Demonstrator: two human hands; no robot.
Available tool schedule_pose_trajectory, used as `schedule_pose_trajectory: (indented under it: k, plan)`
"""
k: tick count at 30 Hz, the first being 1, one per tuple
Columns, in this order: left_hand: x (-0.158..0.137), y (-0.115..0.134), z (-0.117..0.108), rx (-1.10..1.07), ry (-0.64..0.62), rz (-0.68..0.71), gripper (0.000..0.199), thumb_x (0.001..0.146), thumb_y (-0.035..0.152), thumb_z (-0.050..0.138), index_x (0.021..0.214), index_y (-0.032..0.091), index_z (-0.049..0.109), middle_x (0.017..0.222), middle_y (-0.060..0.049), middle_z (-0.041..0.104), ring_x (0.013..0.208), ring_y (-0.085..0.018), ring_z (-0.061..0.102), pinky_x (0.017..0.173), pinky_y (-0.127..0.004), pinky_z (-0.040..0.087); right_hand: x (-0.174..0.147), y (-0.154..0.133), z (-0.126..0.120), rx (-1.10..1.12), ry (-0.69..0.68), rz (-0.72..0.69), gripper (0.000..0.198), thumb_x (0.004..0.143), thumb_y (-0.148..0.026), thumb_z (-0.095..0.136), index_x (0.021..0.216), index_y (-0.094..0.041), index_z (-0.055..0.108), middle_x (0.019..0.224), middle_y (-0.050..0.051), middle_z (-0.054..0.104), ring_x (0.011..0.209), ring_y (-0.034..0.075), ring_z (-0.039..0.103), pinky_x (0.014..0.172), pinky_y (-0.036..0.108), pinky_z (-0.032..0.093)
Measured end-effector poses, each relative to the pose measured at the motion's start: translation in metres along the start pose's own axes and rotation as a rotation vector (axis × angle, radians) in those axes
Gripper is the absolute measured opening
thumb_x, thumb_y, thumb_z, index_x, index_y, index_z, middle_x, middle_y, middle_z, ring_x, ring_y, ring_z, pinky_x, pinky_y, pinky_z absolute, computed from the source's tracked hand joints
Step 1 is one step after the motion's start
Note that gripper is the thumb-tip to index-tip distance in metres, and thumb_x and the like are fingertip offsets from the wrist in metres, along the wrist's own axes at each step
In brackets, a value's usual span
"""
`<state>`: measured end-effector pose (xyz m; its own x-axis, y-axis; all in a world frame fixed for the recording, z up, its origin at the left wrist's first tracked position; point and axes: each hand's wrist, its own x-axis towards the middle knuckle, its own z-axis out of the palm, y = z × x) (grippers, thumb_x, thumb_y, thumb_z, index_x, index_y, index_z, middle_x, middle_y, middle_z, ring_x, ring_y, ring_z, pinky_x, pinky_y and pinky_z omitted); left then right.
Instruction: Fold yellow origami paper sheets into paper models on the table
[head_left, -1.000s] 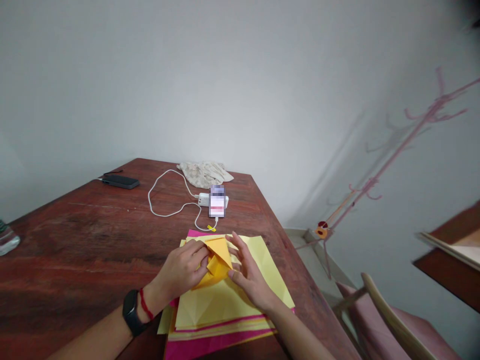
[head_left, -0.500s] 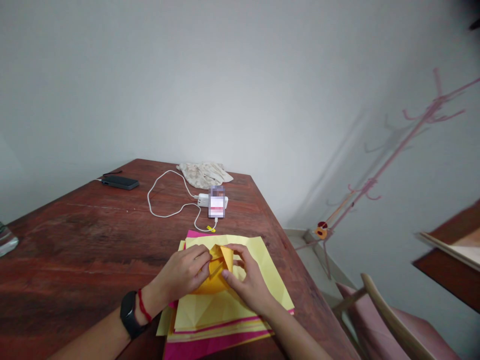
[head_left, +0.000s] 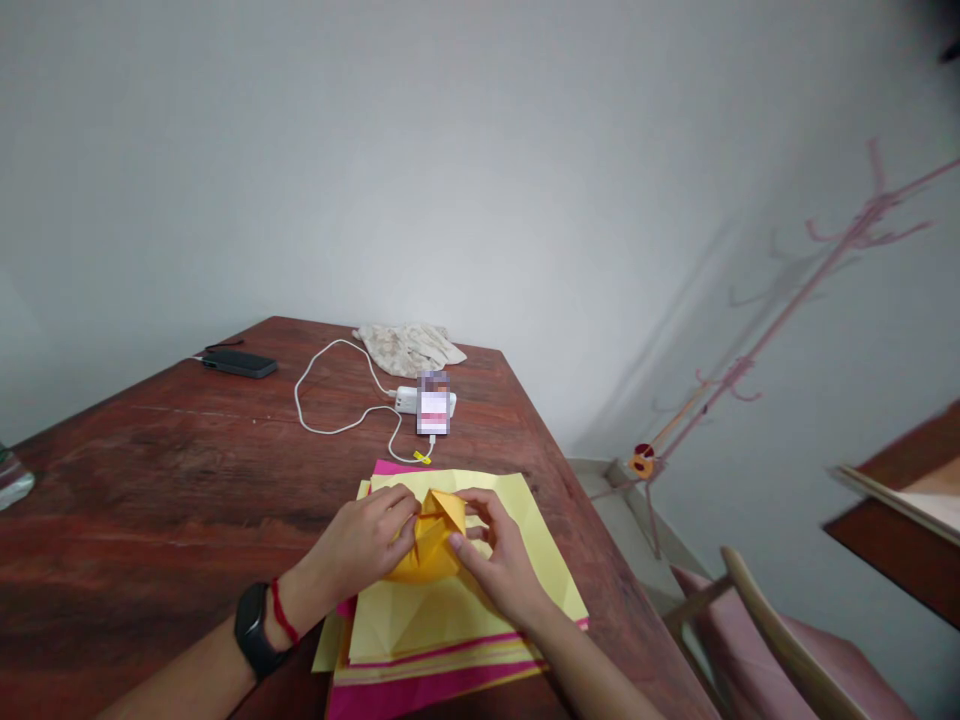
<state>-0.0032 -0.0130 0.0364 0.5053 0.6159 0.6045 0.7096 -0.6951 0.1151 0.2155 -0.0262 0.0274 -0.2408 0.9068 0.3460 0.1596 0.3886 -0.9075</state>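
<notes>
Left hand point(head_left: 369, 538), curled, and right hand point(head_left: 501, 560), half-curled, grip the orange paper point(head_left: 433, 552). The former hides its upper-left part; the phone screen point(head_left: 433, 405) is pixelated.

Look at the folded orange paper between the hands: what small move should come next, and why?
Perhaps the right hand should press the pointed flap flat while the left hand steadies the orange paper: the flap looks raised, the right hand touches it, and the left hand holds the other side.
</notes>
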Motion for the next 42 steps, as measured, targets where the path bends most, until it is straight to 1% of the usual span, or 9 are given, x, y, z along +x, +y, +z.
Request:
schedule_pose_trajectory:
  k: [5,9,12,14,16,19,24,33,42]
  plan:
    - [0.000,-0.002,-0.003,0.004,-0.031,-0.044,0.014,0.092,0.013,0.048,0.090,0.020,0.060,0.086,-0.003,0.068,0.078,-0.019,0.065,0.067,-0.030,0.051,0.002,0.005,-0.001,0.053,0.046,0.024,0.027,0.092,-0.034,0.062,0.117,-0.024,0.058,0.118,0.010,0.066,0.105,0.023,0.065,0.078,0.032,0.057]
    - [0.002,-0.003,-0.007,0.017,0.008,-0.075,0.015,0.091,0.011,0.047,0.088,0.020,0.060,0.086,-0.002,0.069,0.079,-0.018,0.066,0.069,-0.028,0.051,0.004,0.008,0.000,0.040,0.113,0.016,0.020,0.093,-0.033,0.059,0.110,-0.023,0.062,0.128,0.013,0.063,0.111,0.025,0.065,0.075,0.031,0.059]
    - [0.002,-0.002,-0.008,0.028,0.045,-0.070,0.016,0.090,0.010,0.047,0.088,0.020,0.060,0.086,-0.002,0.068,0.080,-0.017,0.065,0.071,-0.028,0.052,0.004,0.009,0.002,-0.002,0.144,-0.015,0.034,0.090,-0.022,0.057,0.124,-0.025,0.057,0.135,0.012,0.059,0.122,0.025,0.061,0.082,0.034,0.059]
    - [0.002,-0.002,-0.007,0.040,0.054,-0.056,0.016,0.090,0.010,0.047,0.087,0.020,0.060,0.086,-0.002,0.067,0.078,-0.017,0.065,0.069,-0.027,0.051,0.003,0.010,0.003,-0.040,0.112,-0.047,0.048,0.089,-0.016,0.053,0.136,-0.028,0.050,0.137,0.011,0.058,0.126,0.024,0.058,0.091,0.038,0.058]
    - [0.001,-0.001,-0.005,0.045,0.053,-0.044,0.016,0.089,0.009,0.048,0.087,0.020,0.059,0.085,-0.003,0.066,0.075,-0.017,0.064,0.066,-0.027,0.051,0.003,0.009,0.003,-0.080,0.068,-0.071,0.051,0.089,-0.014,0.050,0.138,-0.029,0.049,0.137,0.011,0.058,0.127,0.023,0.057,0.095,0.039,0.056]
    - [0.000,-0.001,-0.003,0.033,0.051,-0.028,0.015,0.088,0.009,0.049,0.087,0.021,0.058,0.086,-0.003,0.066,0.073,-0.016,0.062,0.065,-0.027,0.050,0.002,0.008,0.002,-0.130,0.048,-0.073,0.043,0.092,-0.017,0.050,0.133,-0.029,0.055,0.132,0.009,0.061,0.122,0.023,0.059,0.092,0.038,0.057]
    - [0.000,-0.001,-0.004,0.032,0.026,-0.015,0.014,0.090,0.010,0.048,0.086,0.020,0.057,0.085,-0.003,0.064,0.075,-0.017,0.062,0.064,-0.027,0.049,0.004,0.005,0.001,-0.169,0.063,-0.059,0.025,0.097,-0.032,0.053,0.118,-0.026,0.065,0.118,0.009,0.065,0.109,0.022,0.063,0.082,0.032,0.058]
    - [0.001,0.000,-0.005,0.029,0.032,0.043,0.015,0.092,0.010,0.047,0.087,0.020,0.058,0.083,-0.002,0.064,0.075,-0.017,0.062,0.064,-0.027,0.048,0.006,0.000,0.000,-0.153,0.122,-0.011,0.026,0.099,-0.038,0.051,0.111,-0.023,0.068,0.111,0.009,0.068,0.102,0.022,0.065,0.071,0.027,0.055]
    - [0.003,0.001,-0.010,-0.009,0.042,-0.007,0.016,0.090,0.010,0.047,0.086,0.020,0.059,0.085,-0.003,0.065,0.075,-0.016,0.062,0.066,-0.027,0.050,0.005,0.003,-0.001,-0.132,0.119,0.002,0.032,0.098,-0.041,0.052,0.121,-0.025,0.068,0.124,0.010,0.067,0.110,0.025,0.064,0.074,0.031,0.058]
